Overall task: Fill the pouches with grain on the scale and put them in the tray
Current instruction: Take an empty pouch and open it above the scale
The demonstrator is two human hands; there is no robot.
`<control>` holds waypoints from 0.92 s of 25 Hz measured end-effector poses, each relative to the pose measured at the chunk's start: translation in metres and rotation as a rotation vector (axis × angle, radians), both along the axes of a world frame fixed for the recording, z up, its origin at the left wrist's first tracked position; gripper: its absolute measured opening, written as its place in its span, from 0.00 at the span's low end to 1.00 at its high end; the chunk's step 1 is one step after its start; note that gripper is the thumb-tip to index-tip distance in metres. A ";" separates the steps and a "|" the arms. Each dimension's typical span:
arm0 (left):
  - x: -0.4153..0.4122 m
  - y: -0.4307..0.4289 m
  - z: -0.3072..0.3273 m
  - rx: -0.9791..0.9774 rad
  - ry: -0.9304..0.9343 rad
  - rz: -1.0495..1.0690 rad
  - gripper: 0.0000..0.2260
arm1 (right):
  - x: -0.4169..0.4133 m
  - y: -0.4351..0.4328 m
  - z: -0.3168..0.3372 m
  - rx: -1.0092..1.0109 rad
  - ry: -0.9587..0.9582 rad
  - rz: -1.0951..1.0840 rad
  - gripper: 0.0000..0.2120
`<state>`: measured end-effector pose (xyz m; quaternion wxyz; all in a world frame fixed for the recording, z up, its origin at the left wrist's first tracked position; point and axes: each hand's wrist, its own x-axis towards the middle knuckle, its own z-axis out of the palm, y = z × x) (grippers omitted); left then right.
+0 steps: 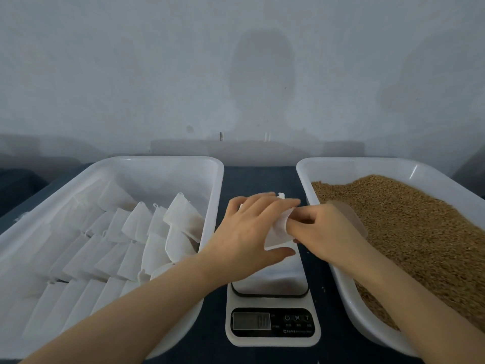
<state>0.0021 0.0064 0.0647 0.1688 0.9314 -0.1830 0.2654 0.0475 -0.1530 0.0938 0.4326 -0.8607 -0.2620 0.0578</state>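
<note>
Both my hands meet above the white kitchen scale (273,311) in the middle. My left hand (249,227) holds a small white pouch (278,232) between thumb and fingers over the scale's platform. My right hand (322,229) pinches the pouch's upper right edge. The white tray (168,164) on the left holds several rows of white pouches (147,232). Brown grain (409,227) fills the white tray (341,164) on the right. A translucent scoop (351,216) lies in the grain just behind my right hand.
The scale's display (252,321) and buttons face me at the front edge. A dark blue cloth (262,177) covers the table between the trays. A pale wall stands close behind both trays.
</note>
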 end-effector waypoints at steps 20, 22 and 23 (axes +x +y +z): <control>0.002 0.002 0.000 -0.320 0.238 0.045 0.18 | 0.000 -0.001 0.001 0.082 -0.029 -0.036 0.12; 0.003 0.003 0.002 -0.349 0.273 0.066 0.18 | 0.004 -0.005 0.004 0.122 -0.024 -0.101 0.12; 0.003 0.003 0.002 -0.362 0.297 0.078 0.19 | 0.010 -0.009 0.003 0.116 -0.064 -0.179 0.12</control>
